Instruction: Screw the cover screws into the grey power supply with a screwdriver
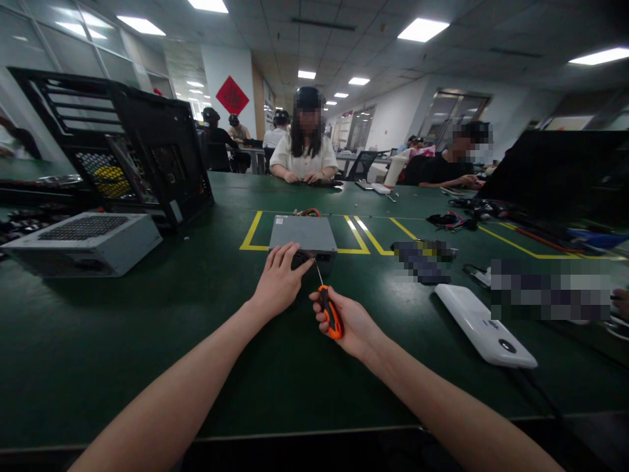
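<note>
Touching grey box (303, 232) | left grip (279, 280): unclenched | right grip (352, 322): clasping orange-black screwdriver (331, 313)

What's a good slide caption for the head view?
Left hand on a gray box, right hand pointing a screwdriver at it.

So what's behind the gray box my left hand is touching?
Some colored wires show just past the far edge of the gray box, with green tabletop and a person beyond. The box covers its back face and the wires' lower part.
</note>
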{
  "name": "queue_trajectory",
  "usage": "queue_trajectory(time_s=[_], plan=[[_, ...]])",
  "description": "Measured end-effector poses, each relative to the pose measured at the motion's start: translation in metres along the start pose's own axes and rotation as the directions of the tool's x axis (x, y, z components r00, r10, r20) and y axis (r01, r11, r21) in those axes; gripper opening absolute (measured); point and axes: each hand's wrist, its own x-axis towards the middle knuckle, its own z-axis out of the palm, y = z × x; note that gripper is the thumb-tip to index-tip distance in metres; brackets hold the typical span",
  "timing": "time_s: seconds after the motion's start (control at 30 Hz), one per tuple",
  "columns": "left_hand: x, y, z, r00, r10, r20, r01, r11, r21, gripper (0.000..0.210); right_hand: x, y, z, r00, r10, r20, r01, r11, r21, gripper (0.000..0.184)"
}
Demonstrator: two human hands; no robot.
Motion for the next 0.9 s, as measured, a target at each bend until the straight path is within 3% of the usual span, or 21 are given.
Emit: queue_trajectory(time_s=[0.2, 0.4, 0.6, 0.77, 0.9], plan=[[0.0, 0.0001, -0.0002, 1.0, 0.001, 0.009, -0.001, 1.0, 0.006, 0.04, 0.0008, -0.0006, -0.0004, 0.997, -0.057, -0.045, 0.059, 0.997, 0.042, 0.013], [0.0006, 0.0, -0.0004, 1.0, 0.003, 0.013, -0.003, 1.0, 0.012, 0.04, 0.0001, -0.0014, -0.0022, 1.0, -0.004, -0.003, 0.004, 0.999, 0.05, 0.027], [0.0005, 0.0001, 0.0, 1.0, 0.002, 0.001, -0.002, 1.0, -0.001, 0.04, 0.0001, -0.0007, -0.0015, 0.997, -0.078, -0.021, 0.079, 0.995, 0.056, 0.01], [0.0001, 0.0001, 0.0, 1.0, 0.0, -0.002, 0.0, 1.0, -0.002, 0.04, -0.0012, -0.001, 0.0009, 1.0, 0.002, 0.004, -0.002, 1.0, 0.01, 0.027], [0.0004, 0.0003, -0.0004, 1.0, -0.002, 0.011, 0.002, 1.0, 0.01, 0.04, -0.0014, -0.0004, 0.0007, 0.998, -0.046, -0.038, 0.048, 0.998, 0.035, 0.015]])
